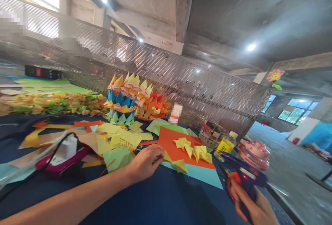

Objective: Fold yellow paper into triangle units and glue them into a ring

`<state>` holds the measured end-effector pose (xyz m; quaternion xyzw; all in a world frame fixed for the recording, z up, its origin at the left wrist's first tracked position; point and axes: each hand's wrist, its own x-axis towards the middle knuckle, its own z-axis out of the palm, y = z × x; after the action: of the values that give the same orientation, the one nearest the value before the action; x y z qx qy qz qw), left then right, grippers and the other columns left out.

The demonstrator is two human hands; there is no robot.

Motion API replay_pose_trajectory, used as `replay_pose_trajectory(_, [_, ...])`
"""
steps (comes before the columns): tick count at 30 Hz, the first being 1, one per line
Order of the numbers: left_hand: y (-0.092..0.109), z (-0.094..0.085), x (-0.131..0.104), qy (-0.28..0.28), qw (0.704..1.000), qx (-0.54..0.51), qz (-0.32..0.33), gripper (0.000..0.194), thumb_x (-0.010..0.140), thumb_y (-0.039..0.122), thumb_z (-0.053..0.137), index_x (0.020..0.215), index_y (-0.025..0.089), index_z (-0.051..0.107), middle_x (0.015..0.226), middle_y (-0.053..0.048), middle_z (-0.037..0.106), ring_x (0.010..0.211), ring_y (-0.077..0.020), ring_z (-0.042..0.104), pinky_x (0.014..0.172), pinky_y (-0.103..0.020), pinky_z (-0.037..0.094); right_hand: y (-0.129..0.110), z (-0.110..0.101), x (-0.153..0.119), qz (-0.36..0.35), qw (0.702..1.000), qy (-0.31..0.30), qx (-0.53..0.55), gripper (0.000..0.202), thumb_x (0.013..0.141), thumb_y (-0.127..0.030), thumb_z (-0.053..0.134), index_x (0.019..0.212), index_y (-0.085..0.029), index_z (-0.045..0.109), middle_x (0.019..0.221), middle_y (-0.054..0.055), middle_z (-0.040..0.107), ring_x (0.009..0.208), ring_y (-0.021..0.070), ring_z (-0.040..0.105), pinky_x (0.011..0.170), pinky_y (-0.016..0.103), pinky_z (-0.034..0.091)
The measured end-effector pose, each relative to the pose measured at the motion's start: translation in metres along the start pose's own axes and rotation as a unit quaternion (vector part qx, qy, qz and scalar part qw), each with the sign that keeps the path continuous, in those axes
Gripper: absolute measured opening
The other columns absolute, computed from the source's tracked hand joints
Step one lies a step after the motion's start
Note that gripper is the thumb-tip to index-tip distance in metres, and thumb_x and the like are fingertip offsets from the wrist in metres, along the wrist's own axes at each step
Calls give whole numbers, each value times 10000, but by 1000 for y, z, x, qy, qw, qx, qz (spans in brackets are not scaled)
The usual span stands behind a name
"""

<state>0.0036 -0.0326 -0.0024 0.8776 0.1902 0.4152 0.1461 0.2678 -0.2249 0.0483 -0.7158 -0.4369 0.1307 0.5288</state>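
Observation:
My left hand [147,161] is over the dark blue table [160,202], its fingers curled together at the lower edge of an orange sheet [167,142]. What its fingertips hold, if anything, is hidden. Close to them lies a folded yellow paper piece [180,166]. At the right, my right hand [250,200] is wrapped round a dark blue glue gun [245,173] with a small red light; it is somewhat blurred. Several more folded yellow pieces [192,149] rest on the orange sheet, which overlaps a light blue sheet [204,176].
Folded-paper crowns [121,104] stand at the back before a perforated metal screen [166,69]. A purple power strip [62,161] and scattered paper lie left. A basket [211,135], yellow-labelled bottle [226,145] and pink jug [254,154] stand right.

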Motion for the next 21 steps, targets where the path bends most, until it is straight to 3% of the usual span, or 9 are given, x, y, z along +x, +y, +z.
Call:
replay_pose_trajectory(4, [-3, -4, -3, -5, 1000, 18, 16, 173, 887, 143, 455, 755, 164, 565, 819, -40, 598, 803, -157, 570, 735, -259, 447, -33, 56, 7, -36, 993, -108, 15, 518, 687, -625, 625, 880, -145, 617, 473, -65, 444, 327, 65, 351, 339, 205, 299])
replay_pose_trajectory(8, [-5, -12, -4, -10, 997, 51, 49, 202, 906, 143, 426, 771, 158, 574, 838, -50, 598, 812, -160, 568, 755, -278, 452, -26, 83, 12, -47, 977, -208, 34, 556, 664, -626, 644, 922, -133, 651, 542, -38, 510, 327, 47, 337, 333, 198, 299])
replay_pose_trajectory(12, [-2, -17, -3, -17, 992, 90, 85, 231, 925, 136, 385, 808, 151, 584, 860, -61, 603, 828, -165, 564, 771, -298, 451, -13, 89, 3, -75, 975, -207, -12, 475, 729, -591, 609, 917, -161, 683, 565, 2, 588, 387, 95, 457, 364, 203, 392])
replay_pose_trajectory(16, [1, -17, -2, -19, 987, 112, 110, 215, 937, 139, 392, 847, 149, 587, 887, -60, 611, 844, -164, 567, 789, -308, 446, -12, 82, -2, -171, 960, -205, -86, 323, 765, -487, 608, 848, -192, 711, 745, 62, 695, 641, 192, 635, 581, 253, 535])
replay_pose_trajectory(21, [3, -15, -5, -15, 984, 122, 128, 218, 950, 151, 384, 880, 154, 591, 934, -64, 610, 862, -160, 558, 803, -310, 445, -15, 78, 0, -223, 939, -226, -129, 237, 786, -399, 588, 836, -200, 707, 811, 64, 716, 739, 211, 662, 707, 266, 545])
